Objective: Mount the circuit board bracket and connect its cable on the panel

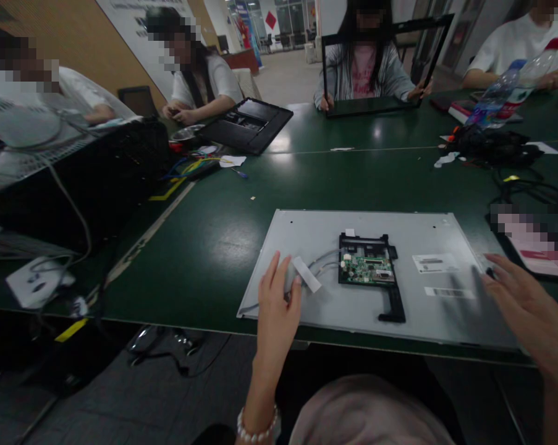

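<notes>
A display panel (301,232) lies on the green table before me, its grey metal back facing up. On it sits a black bracket (392,303) with a green circuit board (364,269) and grey cables running left. My left hand (279,303) is over the panel's left part, fingers apart, beside a white tape strip (307,274) near the cables. At the panel's right edge is my right hand (529,303), thumb and forefinger close about a small dark thing (490,272) too small to name. Two white labels (434,264) are stuck on the panel's right part.
Across the table (204,247) a person holds up a black frame (376,111). A black monitor cover (251,123) lies near another person. A black computer case (97,185) stands left. A phone (533,241), cables and bottles (515,99) are at right.
</notes>
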Demonstrator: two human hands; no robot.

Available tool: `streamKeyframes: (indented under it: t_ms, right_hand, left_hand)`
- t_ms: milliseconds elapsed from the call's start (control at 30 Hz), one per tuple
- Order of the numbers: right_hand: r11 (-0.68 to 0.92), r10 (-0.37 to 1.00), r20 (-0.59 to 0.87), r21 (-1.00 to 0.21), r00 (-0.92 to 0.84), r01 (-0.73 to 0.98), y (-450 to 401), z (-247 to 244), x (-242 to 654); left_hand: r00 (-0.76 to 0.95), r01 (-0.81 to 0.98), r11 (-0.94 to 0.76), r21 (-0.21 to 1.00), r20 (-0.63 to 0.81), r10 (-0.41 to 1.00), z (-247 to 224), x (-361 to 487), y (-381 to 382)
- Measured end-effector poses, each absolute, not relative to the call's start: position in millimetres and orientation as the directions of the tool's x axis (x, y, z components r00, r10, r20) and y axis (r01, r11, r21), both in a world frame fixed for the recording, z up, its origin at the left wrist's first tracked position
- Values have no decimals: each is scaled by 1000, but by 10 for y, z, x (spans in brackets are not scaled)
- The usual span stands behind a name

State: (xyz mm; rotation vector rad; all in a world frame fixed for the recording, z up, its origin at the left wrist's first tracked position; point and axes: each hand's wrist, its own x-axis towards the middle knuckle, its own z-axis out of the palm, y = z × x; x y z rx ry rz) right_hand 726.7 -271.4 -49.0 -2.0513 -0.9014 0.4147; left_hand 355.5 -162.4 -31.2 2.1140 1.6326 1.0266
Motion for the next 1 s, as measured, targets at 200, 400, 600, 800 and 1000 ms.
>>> streamKeyframes:
  t_ms: [200, 400, 600, 800, 1000]
  right_hand:
    - [-379, 705, -138, -903, 696, 205, -2694, -260, 7192]
    - [-298, 721, -146, -948, 678, 113, -2686, -355, 7286]
    - [-272, 742, -127, -954, 658, 124, -2661, -375, 7327]
    - [-245, 767, -134, -965, 628, 93, -2618, -403, 7344]
    - [-241, 806, -134, -964, 577, 112, -2581, -403, 7289]
  left_hand:
    - [-33, 715, -237, 657, 370, 928, -267, 3359, -1582]
    - [-45, 735, -185, 653, 319, 947, -254, 3274, -1542]
    - [-13, 819, -197, 538, 361, 933, -305, 3292, -1521]
    - [57, 899, -243, 365, 451, 891, -340, 3293, -1487]
    - [-20, 867, -278, 413, 587, 809, -254, 3352, -1553]
